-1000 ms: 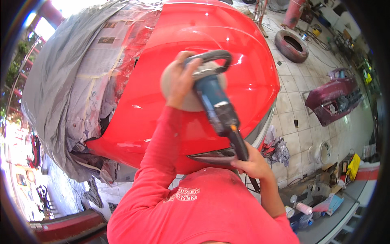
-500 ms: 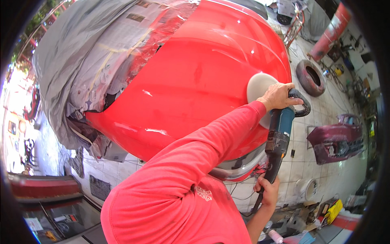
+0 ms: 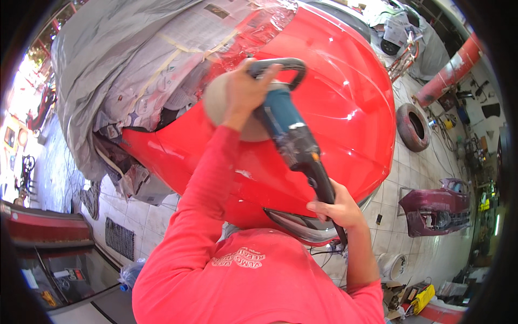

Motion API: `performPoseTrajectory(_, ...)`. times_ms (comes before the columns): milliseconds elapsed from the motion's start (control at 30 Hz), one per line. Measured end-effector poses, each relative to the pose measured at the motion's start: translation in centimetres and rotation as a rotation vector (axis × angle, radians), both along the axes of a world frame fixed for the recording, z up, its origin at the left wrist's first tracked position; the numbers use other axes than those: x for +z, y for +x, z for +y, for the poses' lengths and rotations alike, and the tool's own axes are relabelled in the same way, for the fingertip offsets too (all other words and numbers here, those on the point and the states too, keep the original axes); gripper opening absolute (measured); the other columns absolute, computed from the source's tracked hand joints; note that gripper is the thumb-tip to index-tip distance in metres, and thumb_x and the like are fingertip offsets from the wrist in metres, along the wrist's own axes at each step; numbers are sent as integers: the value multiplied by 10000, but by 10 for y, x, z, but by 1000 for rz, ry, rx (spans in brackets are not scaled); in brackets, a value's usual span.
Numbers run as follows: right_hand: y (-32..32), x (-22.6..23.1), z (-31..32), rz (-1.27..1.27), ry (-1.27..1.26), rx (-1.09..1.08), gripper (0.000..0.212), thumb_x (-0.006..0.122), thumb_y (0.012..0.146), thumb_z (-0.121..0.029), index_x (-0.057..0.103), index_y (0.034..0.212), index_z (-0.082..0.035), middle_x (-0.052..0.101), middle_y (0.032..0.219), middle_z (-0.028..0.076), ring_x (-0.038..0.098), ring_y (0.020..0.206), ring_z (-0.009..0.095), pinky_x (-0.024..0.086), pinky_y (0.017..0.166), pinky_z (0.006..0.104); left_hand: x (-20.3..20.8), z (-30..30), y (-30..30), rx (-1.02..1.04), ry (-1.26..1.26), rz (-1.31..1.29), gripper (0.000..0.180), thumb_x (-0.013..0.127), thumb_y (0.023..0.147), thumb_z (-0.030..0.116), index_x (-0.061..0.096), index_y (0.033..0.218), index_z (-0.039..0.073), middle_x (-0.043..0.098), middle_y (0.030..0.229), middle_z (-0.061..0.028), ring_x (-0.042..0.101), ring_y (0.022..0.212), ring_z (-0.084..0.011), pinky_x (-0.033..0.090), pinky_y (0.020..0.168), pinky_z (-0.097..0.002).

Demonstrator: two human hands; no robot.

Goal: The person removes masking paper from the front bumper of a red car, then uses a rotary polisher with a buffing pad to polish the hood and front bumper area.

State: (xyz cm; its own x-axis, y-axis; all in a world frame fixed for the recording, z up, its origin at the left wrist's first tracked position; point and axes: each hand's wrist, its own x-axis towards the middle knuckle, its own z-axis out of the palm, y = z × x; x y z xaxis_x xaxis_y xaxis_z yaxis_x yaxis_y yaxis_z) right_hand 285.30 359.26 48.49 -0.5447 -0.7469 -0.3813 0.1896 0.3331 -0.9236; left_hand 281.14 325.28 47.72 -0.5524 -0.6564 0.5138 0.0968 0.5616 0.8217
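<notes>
Grey cover [image 3: 102,59] and taped paper sheets [image 3: 178,65] lie over the car's upper part, to the left of both hands. The red car panel [image 3: 345,108] is bare beneath and to the right of them.

Polisher [image 3: 288,132]: long axis runs diagonally, from the round pad [image 3: 216,100] at upper left down to the black rear grip at lower right. The pad end points up and left, and its face sits against the red panel. A black loop handle [image 3: 286,66] arches over the head of the tool, above the blue body.

Left hand [image 3: 245,92]: closed around the loop handle at the pad end, fingers wrapped, knuckles upward. The red sleeve [image 3: 210,178] runs down from it toward the lower edge.

Right hand [image 3: 334,208]: closed around the black rear grip, at the lower right end of the tool, just above the headlight [image 3: 302,229] at the panel's lower edge.

Right of the right hand, well apart, on the tiled floor [image 3: 399,178]: a tyre [image 3: 413,127] lying flat, a dark red bumper [image 3: 437,210], and a red pillar [image 3: 450,70] beyond the tyre. A white bucket [image 3: 394,264] stands on the floor below the right hand.
</notes>
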Motion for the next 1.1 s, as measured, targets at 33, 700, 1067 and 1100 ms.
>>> performPoseTrajectory(33,-5,4,-11,18,6,56,496,829,864,-136,576,1265,9,580,732,11,559,559,100,438,512,281,-2,-17,11,24,38,57,487,850,855,484,732,953,21,744,799,-129,710,730,-190,550,695,-365)
performPoseTrajectory(700,-29,-45,88,-36,-79,-636,364,783,915,-109,593,1193,29,588,683,26,559,508,115,459,490,288,-27,176,-219,-536,-61,-68,602,783,850,605,729,1017,30,752,861,-196,757,826,-359,585,752,-434)
performPoseTrajectory(1067,-67,-52,117,-99,-178,-942,261,749,949,-90,537,1086,-24,547,685,42,544,489,155,470,468,326,-28,293,-309,-826,58,-130,651,812,780,620,765,1037,24,769,940,-185,763,890,-307,582,832,-422)
performPoseTrajectory(1100,-69,-51,109,-77,-158,-902,269,749,949,-87,539,1104,-21,553,687,41,546,491,151,467,468,320,-26,273,-305,-797,71,-98,631,814,786,606,766,1030,25,769,929,-180,760,873,-302,582,822,-419)
